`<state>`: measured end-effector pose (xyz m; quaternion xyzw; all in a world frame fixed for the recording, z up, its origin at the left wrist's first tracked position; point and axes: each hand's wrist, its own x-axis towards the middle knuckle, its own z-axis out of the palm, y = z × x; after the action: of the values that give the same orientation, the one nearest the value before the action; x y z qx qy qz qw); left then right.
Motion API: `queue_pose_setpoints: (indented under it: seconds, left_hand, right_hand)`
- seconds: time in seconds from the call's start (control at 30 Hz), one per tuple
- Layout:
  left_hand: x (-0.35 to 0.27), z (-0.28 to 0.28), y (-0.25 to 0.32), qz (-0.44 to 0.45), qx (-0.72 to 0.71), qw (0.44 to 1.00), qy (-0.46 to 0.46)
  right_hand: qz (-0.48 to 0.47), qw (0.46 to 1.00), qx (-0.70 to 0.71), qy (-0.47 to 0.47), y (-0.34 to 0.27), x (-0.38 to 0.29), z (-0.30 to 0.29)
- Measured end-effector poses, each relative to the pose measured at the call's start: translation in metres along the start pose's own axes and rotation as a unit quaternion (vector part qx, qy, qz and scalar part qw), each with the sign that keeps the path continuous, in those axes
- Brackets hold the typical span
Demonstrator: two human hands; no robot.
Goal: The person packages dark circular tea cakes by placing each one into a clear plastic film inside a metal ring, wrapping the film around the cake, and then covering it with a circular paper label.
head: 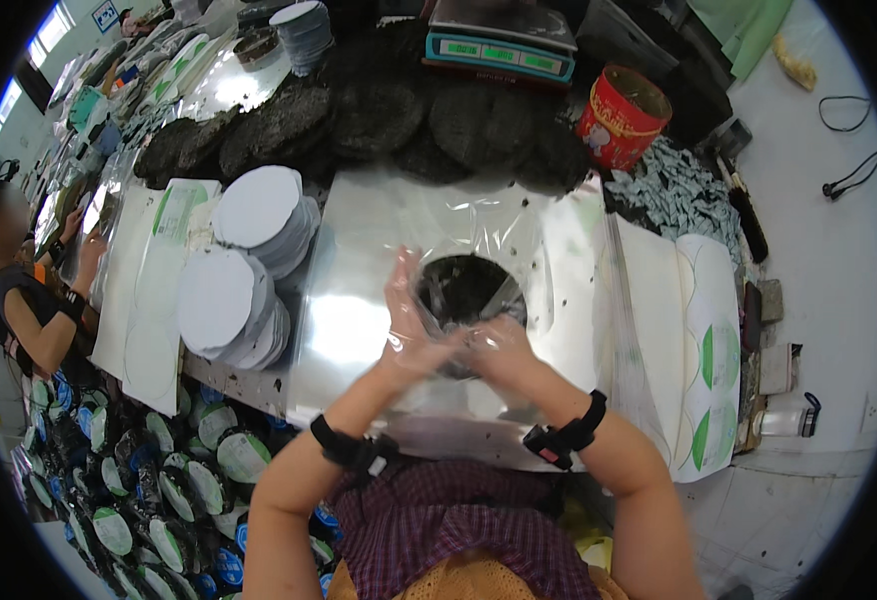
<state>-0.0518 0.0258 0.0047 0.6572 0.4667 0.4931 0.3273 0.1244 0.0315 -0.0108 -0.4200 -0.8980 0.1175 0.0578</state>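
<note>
A round, dark cake of what looks like dried seaweed (465, 289) lies on a shiny stack of clear plastic sheets or bags (356, 225) before me. Clear plastic film (483, 217) wraps loosely around it and spreads beyond its far edge. My left hand (412, 322) grips the film along the cake's left side, its fingers pointing away from me. At the near right edge, my right hand (502, 345) is closed on the film, slightly blurred. The hands meet over the cake's near part and hide some of it. Shiny plastic overlies both hands.
More dark cakes (378, 116) line the far side, below a digital scale (498, 52) and beside a red bucket (622, 120). White paper discs (217, 304) are stacked at left; label sheets (712, 352) lie right. Packed cakes (176, 487) fill the lower left. Another person (41, 300) works at far left.
</note>
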Motion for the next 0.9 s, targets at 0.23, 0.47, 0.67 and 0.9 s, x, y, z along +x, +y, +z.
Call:
queue_pose_setpoints:
  seconds: [0.23,0.47,0.67,0.9]
  left_hand:
    - [0.015,0.026,-0.019,-0.003,0.389,0.916,-0.095]
    - [0.023,0.03,-0.007,0.028,0.461,0.878,-0.128]
    - [0.023,0.018,-0.003,-0.029,0.275,0.936,-0.217]
    - [0.016,0.031,0.002,-0.135,-0.058,0.982,0.122]
  right_hand:
    - [0.055,0.991,0.119,-0.002,0.001,-0.011,-0.007]
    - [0.197,0.804,0.492,0.268,0.041,0.025,-0.028]
    - [0.126,0.693,0.616,0.353,0.04,0.038,-0.024]
    - [-0.047,0.884,0.362,0.291,0.033,0.027,-0.017]
